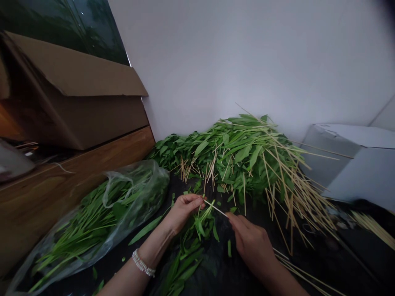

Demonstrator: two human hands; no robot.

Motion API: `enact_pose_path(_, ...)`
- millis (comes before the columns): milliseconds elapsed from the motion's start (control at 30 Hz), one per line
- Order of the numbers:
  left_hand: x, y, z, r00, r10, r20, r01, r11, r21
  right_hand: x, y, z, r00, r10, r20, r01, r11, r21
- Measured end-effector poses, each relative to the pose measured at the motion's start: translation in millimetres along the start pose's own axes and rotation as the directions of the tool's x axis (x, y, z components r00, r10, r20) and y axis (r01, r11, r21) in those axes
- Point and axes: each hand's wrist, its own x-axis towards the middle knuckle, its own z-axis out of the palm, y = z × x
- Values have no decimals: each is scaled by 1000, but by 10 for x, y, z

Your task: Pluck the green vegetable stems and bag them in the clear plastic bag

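Note:
My left hand (pixel 184 210), with a beaded bracelet on the wrist, pinches the stem end of a leafy green. My right hand (pixel 253 243) grips a thin bamboo skewer (pixel 219 210) near its lower end. The skewer slants up to the left, its far end reaching my left fingertips. Pale green stems (pixel 210 207) cross the skewer close to my left fingers; whether it pierces them I cannot tell. Leaves (pixel 202 226) hang below from these stems. More loose long leaves (pixel 185 267) lie beneath, between my forearms.
Behind my hands, a large heap of skewered greens (pixel 228 144) rests against the white wall, skewers (pixel 296 197) sticking out. A clear plastic bag (pixel 160 176) of greens lies left. Cardboard box (pixel 92 78) on a wooden ledge; white box (pixel 370 164) right. Loose skewers (pixel 373 228) lie far right.

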Motion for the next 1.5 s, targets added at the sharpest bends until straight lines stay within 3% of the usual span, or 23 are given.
enact_pose_path(133,-14,-34,15,997,17,71,-21,998,53,15,-26,-7,1000,-5,8,4,1000,19)
enact_pose_path(233,2,-17,-12,993,76,87,-83,993,86,37,-19,-27,998,-11,-66,11,1000,-8)
enact_pose_path(400,51,156,-181,989,148,-4,-146,979,143,54,101,-98,972,107,-211,-119,992,-46)
enact_pose_path(467,51,245,-268,989,151,-4,-145,958,248,55,160,-138,967,173,-187,-181,983,-29)
enact_pose_path(567,23,350,-367,987,85,135,-135,895,424,69,205,-197,973,195,-121,-199,980,-20)
enact_pose_path(667,-8,390,-404,955,66,290,-231,778,585,101,186,-232,965,208,-160,-211,977,-3)
enact_pose_path(800,-14,338,-399,900,90,427,-407,529,745,128,139,-240,949,256,-186,-251,967,49)
enact_pose_path(933,9,249,-390,884,90,459,-463,310,830,121,133,-236,949,276,-155,-272,961,43)
enact_pose_path(1000,23,227,-378,885,102,454,-465,262,846,118,137,-233,951,267,-156,-266,964,31)
enact_pose_path(1100,40,242,-345,874,199,443,-485,326,811,114,142,-222,955,245,-169,-242,970,40)
enact_pose_path(1167,43,274,-315,881,306,361,-468,452,760,104,142,-204,956,245,-160,-238,969,65)
enact_pose_path(1233,39,301,-284,911,355,209,-397,622,674,86,136,-175,961,242,-136,-231,969,91)
enact_pose_path(1300,30,307,-256,945,320,64,-302,784,542,67,117,-136,971,203,-129,-191,976,99)
enact_pose_path(1367,26,281,-234,969,247,-9,-224,893,390,52,85,-97,983,128,-134,-117,989,87)
enact_pose_path(1500,40,173,-205,989,141,-34,-135,981,141,40,7,-51,995,2,-98,0,1000,19)
